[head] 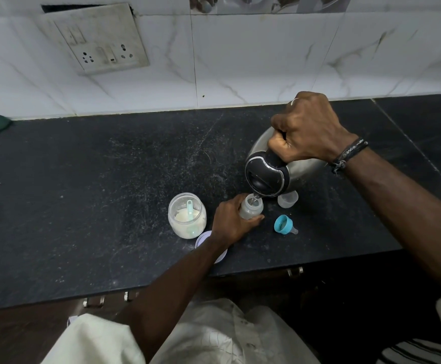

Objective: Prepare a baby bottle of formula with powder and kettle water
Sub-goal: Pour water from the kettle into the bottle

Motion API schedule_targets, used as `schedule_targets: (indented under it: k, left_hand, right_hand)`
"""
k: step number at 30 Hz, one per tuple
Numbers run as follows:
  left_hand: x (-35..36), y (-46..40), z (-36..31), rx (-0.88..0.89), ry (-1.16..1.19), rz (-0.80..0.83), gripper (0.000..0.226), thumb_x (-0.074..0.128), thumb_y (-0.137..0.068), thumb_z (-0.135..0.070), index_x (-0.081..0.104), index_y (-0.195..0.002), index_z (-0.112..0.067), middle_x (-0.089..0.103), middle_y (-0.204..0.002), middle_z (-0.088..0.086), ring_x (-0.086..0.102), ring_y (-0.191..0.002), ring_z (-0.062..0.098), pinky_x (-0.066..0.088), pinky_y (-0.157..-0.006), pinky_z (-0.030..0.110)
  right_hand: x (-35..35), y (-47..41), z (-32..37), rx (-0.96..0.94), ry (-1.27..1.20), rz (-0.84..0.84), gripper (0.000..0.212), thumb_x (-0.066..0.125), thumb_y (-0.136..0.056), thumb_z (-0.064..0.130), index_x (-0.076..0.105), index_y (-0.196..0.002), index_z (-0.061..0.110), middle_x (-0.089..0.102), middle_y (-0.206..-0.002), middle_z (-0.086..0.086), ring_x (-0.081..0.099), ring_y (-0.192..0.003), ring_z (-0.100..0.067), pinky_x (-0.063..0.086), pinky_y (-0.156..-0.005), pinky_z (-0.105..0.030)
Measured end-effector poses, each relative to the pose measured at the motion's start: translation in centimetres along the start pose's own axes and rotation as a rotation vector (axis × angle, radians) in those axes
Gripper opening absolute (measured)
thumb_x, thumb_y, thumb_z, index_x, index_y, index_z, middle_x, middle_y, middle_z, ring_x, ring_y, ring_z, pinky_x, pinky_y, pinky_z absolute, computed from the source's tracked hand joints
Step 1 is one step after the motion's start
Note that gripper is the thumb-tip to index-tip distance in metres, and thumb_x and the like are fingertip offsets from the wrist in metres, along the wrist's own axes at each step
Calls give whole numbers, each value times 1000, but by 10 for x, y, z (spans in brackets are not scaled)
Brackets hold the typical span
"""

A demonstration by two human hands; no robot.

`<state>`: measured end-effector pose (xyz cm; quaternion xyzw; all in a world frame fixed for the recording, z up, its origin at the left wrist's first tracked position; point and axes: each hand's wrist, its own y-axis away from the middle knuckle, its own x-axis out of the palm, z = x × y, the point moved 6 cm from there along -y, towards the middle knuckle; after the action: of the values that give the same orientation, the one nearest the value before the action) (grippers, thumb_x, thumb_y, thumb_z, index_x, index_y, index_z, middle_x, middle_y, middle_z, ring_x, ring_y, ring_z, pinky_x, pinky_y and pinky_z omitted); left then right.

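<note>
Steel kettle [279, 166] tipped — spout over bottle [250, 207] mouth.

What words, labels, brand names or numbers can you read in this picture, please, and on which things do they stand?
None can be read.
Kettle: no brand or marking legible on its lid or body.
Baby bottle: any scale marks are too faint to tell.
Powder jar: no label visible.
Switch plate: no lettering legible.

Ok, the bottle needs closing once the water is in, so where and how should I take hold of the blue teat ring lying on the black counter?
Grip the blue screw ring with its clear teat by the ring's outer wall, thumb and finger on opposite sides, coming down from above. It lies on its side, teat pointing right, open end up-left. The ring looks wide and rigid; the teat is small and best left untouched.
</note>
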<state>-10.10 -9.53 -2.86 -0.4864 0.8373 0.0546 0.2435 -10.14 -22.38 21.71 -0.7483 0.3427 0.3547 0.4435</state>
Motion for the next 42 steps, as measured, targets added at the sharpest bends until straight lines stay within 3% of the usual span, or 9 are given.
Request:
schedule_targets:
  k: [12, 25, 30, 35, 39, 42]
  left_hand:
    - [-1, 1, -1, 6, -1, -1, 60, 87, -70, -42, 65, -122, -21, 73, -114, -6, 68, -102, 6, 58, -89, 36]
    - [-2, 0, -2, 14, -6, 10, 60, 86, -70, -43, 65, -122, -21, 74, -111, -7, 68, -99, 7, 57, -87, 37]
    - [-1, 0, 0, 8, -12, 11, 58, 83, -69, -50, 66, -119, -25, 74, -107, -10, 68, -97, 5, 57, -86, 37]
    - [0, -2, 3, -8, -31, 10, 59, 82, -68, -54, 66, -118, -27, 74, -107, -10, 68, -97, 5, 57, -87, 37]
    - [1, -3, 5, -15, -38, 5, 59, 84, -68, -51, 66, -118, -26, 74, -109, -10, 69, -99, 7, 56, -88, 37]
    - [2, -3, 5, -18, -43, 11, 59, 84, -68, -51, 66, -119, -26, 74, -109, -9, 68, -99, 7, 57, -88, 37]
  right_hand:
    - [1, 0, -2, 1, -42, 0, 21, 46, -64, 26, 40, -48, 14, 26, -39, -1, 27, -37, -23, 33, -50, -28]
    - [15, 3, -26, 98, -108, 9, 27, 41, -67, 29, 38, -46, 12, 31, -37, -7, 25, -39, -25, 21, -49, -26]
    - [15, 1, -34, 123, -156, -18, 21, 39, -66, 29, 32, -48, 20, 31, -37, -8, 27, -39, -27, 18, -50, -25]
    - [18, -7, -66, 297, -240, -24, 34, 40, -67, 30, 51, -46, 5, 36, -38, -12, 32, -41, -32, 28, -48, -29]
    - [25, -20, -87, 449, -359, -111, 30, 46, -67, 26, 37, -45, 8, 29, -42, -12, 27, -44, -31, 28, -45, -32]
    - [42, -31, -97, 575, -459, -162, 34, 49, -70, 24, 31, -45, 9, 23, -45, -7, 22, -46, -24, 19, -44, -28]
